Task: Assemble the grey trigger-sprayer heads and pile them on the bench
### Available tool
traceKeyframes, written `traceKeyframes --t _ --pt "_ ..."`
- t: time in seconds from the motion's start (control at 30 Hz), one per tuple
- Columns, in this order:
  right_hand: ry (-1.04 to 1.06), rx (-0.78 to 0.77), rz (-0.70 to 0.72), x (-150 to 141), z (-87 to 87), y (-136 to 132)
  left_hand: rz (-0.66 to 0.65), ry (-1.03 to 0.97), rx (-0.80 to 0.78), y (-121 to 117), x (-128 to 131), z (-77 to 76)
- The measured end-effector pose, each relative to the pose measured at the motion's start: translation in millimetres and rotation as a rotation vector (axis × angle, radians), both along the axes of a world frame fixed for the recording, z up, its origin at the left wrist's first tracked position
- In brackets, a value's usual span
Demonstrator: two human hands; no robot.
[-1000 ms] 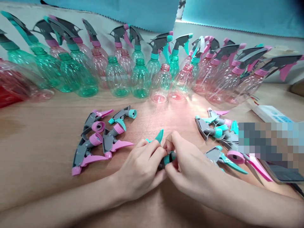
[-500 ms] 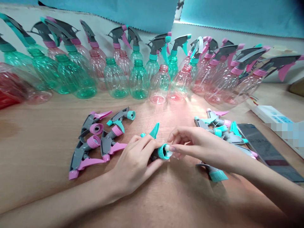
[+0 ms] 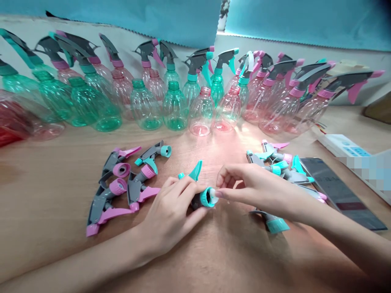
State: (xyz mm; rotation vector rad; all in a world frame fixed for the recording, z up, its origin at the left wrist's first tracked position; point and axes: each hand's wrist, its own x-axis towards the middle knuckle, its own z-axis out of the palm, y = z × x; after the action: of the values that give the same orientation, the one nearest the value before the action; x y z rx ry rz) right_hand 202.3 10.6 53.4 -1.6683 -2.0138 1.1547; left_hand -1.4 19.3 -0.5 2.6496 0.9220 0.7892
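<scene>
My left hand [image 3: 171,211] is wrapped round a grey and teal spray trigger head [image 3: 208,197], its round collar facing right and its teal lever sticking up. At the collar's mouth, my right hand [image 3: 241,183] pinches a small white plastic piece [image 3: 214,197] between thumb and fingers; part of the piece sits inside the collar. Left of my left hand lie several loose trigger heads [image 3: 105,203] with pink or teal collars. More trigger heads [image 3: 275,160] lie beyond my right wrist, and one with a teal end [image 3: 276,224] rests beneath the right forearm.
Along the back stands a row of clear green and pink bottles [image 3: 174,110], some topped with spray heads and some open-necked. At right lie a dark phone [image 3: 342,195] and a white power strip [image 3: 345,142]. A blue cloth [image 3: 122,20] hangs behind.
My right thumb and fingers have pressed the white piece slightly closer into the collar. The whole view has shifted a little; both hands keep their grips.
</scene>
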Motion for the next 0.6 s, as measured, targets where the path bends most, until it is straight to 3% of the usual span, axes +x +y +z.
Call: traceKeyframes --t 0.23,0.37,0.6 --pt "-0.085 -0.119 0.051 -1 2.0 -4 0.000 0.005 0.017 1 0 -2.4" --pt "-0.018 -0.185 0.108 -6 5.1 -3 -0.005 0.011 -0.005 0 -1 -3.1" --pt "0.017 -0.061 0.218 -1 13.2 -1 -0.047 -0.049 -0.112 1 -2 1.6"
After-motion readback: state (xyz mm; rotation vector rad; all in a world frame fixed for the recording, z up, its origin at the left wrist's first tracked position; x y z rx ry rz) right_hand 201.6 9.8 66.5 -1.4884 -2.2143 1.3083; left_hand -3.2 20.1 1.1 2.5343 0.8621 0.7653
